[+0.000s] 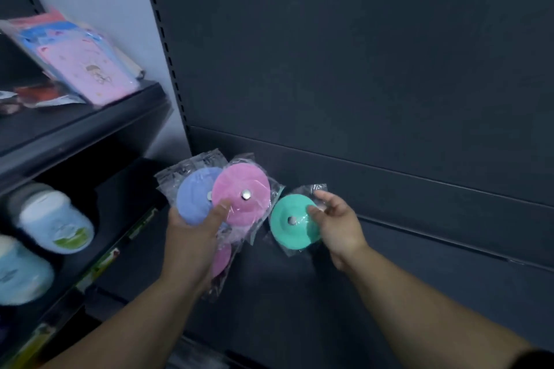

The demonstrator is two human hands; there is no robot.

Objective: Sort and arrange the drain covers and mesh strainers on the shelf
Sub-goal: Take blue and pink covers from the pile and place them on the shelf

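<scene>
My left hand (192,237) grips a fan of round drain covers in clear plastic bags: a blue cover (193,196) at the left and a pink cover (239,189) overlapping it, with my thumb pressed on the pink one. Another pink cover (221,257) shows below my palm in the same hand. My right hand (335,225) pinches a bagged green cover (287,231) by its right edge, just right of the pink one. All are held in the air in front of the dark shelf back panel (359,69).
On the left, an upper shelf (90,126) carries pink and blue flat packets (87,69). Below it lie fluffy blue and white items (57,222). The dark shelf (389,293) under my hands runs to the right.
</scene>
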